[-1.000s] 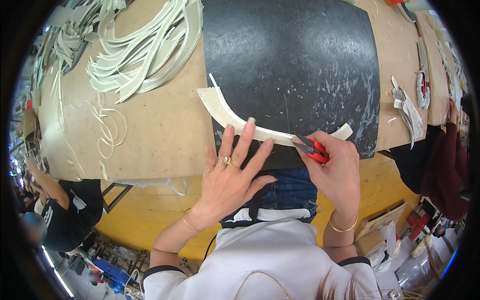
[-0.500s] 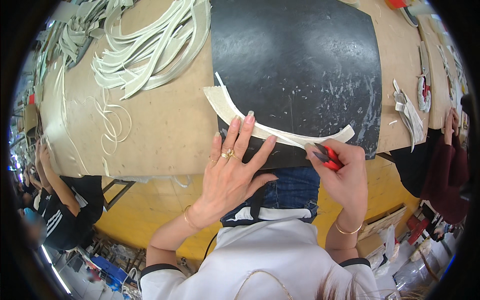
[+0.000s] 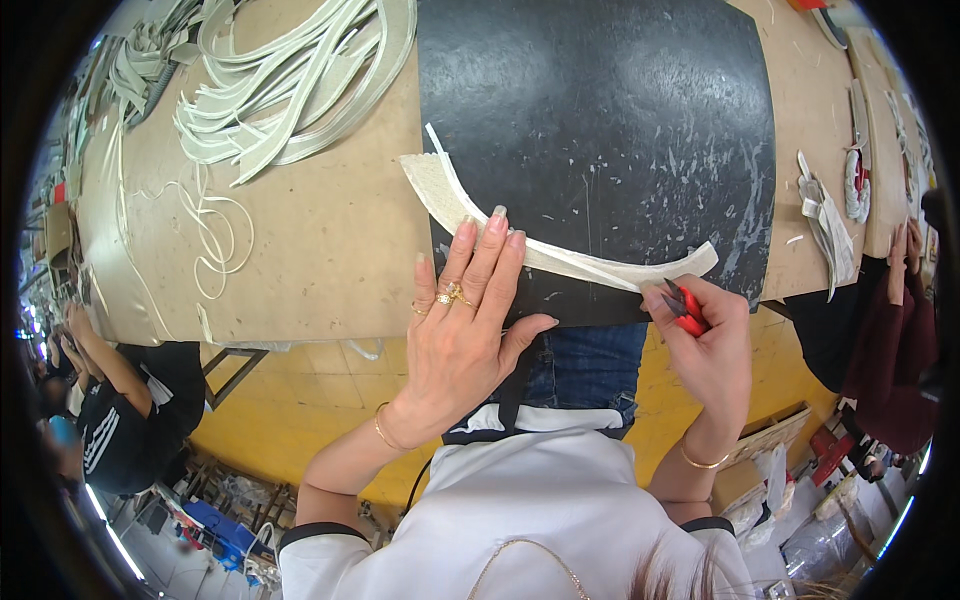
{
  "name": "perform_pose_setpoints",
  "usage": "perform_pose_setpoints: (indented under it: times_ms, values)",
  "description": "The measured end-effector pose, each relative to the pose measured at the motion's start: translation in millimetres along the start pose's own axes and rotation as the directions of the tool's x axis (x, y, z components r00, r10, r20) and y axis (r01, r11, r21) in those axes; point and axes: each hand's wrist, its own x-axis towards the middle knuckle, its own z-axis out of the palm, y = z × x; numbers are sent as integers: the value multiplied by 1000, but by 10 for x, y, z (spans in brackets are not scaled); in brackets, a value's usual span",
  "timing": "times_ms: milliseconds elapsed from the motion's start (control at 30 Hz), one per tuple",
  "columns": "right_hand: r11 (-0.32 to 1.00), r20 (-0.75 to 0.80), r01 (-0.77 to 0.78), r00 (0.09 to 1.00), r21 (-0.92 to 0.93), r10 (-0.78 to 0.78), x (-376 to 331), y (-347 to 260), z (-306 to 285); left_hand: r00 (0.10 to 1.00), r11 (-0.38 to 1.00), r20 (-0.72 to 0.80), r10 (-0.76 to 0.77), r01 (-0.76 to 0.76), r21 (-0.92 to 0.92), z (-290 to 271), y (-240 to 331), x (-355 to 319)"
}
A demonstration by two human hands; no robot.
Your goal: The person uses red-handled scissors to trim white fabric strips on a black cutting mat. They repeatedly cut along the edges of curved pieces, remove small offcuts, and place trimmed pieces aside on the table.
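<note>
Head view: band point(image 3: 650, 272) pinned by flat left hand point(image 3: 460, 325); cord point(image 3: 600, 273), snips point(image 3: 688, 312) gripped by right hand point(image 3: 715, 335); left edge corded, right edge bare.

From here the black mat point(image 3: 600, 90) looks kinda rubbery, glossy far end, scuffed right side. Curved strip point(image 3: 565, 261) on the mat? Rough-ish matt cloth. Tabletop point(image 3: 320, 250) left of the mat's smooth, bit of sheen. Snips point(image 3: 690, 318) by the mat's near edge: plasticky red grips.

Yellow floor point(image 3: 325, 390) below tan table point(image 3: 320, 270)
</note>
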Motion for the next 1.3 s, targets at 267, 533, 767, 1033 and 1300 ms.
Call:
perform_pose_setpoints:
  times_ms: [267,533,767,1033,1300]
  values:
    - [998,-3,-46,999,-51,46,45,-18,-37,995,1000,101,-13,14,-15,-11,93,-14]
    - [996,-4,-23,1000,-91,22,25,-60,4,990,1000,140,23,-21,-11,-47,70,75]
    - [982,-34,159,986,-99,-163,-57,-121,83,953,975,209,221,-221,-24,-244,-166,189]
    - [986,-26,112,993,-126,-116,-14,-16,4,950,970,212,228,-202,-138,-166,-94,166]
    - [984,36,58,998,-169,-52,-29,-17,-26,968,982,205,142,-112,-149,-62,162,126]
